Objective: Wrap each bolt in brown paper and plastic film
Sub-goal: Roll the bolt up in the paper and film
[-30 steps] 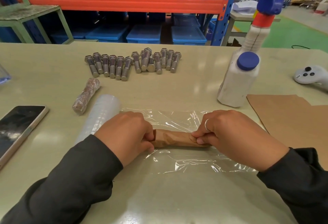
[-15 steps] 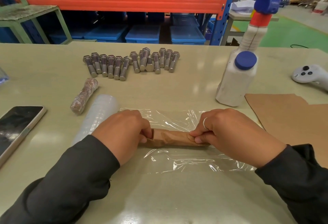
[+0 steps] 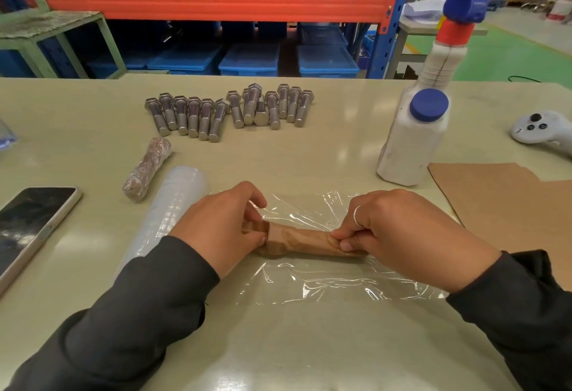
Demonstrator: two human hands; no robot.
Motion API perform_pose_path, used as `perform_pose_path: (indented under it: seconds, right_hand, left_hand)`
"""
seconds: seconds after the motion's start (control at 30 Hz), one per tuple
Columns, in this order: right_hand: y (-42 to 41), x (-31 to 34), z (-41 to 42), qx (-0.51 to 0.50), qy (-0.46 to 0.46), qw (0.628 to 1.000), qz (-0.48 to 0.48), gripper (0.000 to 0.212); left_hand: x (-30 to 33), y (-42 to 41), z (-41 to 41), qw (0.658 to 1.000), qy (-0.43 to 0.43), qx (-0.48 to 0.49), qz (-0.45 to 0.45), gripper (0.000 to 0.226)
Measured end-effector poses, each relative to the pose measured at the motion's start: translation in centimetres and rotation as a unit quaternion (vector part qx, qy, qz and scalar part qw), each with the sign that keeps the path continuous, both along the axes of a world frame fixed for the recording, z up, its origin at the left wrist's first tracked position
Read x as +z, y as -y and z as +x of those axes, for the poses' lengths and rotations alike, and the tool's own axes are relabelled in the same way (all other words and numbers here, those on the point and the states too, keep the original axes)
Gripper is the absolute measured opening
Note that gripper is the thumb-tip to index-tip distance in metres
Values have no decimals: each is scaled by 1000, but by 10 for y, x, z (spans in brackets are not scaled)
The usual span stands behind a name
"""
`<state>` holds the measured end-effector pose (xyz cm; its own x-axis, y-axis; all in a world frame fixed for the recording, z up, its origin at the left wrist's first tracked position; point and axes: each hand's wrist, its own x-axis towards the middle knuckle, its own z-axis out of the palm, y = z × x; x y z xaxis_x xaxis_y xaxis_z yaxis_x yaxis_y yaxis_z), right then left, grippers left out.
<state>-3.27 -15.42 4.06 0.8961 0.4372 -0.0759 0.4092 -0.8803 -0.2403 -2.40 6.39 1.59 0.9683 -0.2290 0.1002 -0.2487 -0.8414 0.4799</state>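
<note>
A bolt rolled in brown paper [image 3: 305, 243] lies crosswise on a clear sheet of plastic film [image 3: 325, 282] spread on the table. My left hand [image 3: 223, 226] pinches its left end and my right hand [image 3: 402, 235] pinches its right end. The bolt itself is hidden inside the paper. A finished bolt, wrapped in paper and film [image 3: 147, 169], lies to the left. Several bare steel bolts [image 3: 229, 112] sit in a row further back. A roll of plastic film [image 3: 173, 201] lies beside my left wrist. Brown paper sheets [image 3: 501, 201] lie at the right.
A white bottle with a blue cap [image 3: 414, 139] stands at the right, behind the film. A phone [image 3: 28, 226] lies at the left edge. A white controller [image 3: 541, 130] rests at the far right. Shelving with blue bins [image 3: 247, 59] stands behind the table.
My left fingers have lifted and shifted on the left end of the paper roll, exposing more of it. The right hand stays pinched on the right end.
</note>
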Motion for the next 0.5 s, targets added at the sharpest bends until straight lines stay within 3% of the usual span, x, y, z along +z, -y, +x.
perform_pose_path:
  seconds: [0.13, 0.5]
  right_hand:
    - [0, 1, 0, 0, -6, 1000, 0, 19]
    - [1, 0, 0, -9, -10, 1000, 11, 19]
  left_hand:
    - [1, -3, 2, 1000, -11, 1, 15, 29]
    - [0, -1, -1, 998, 15, 26, 55, 28]
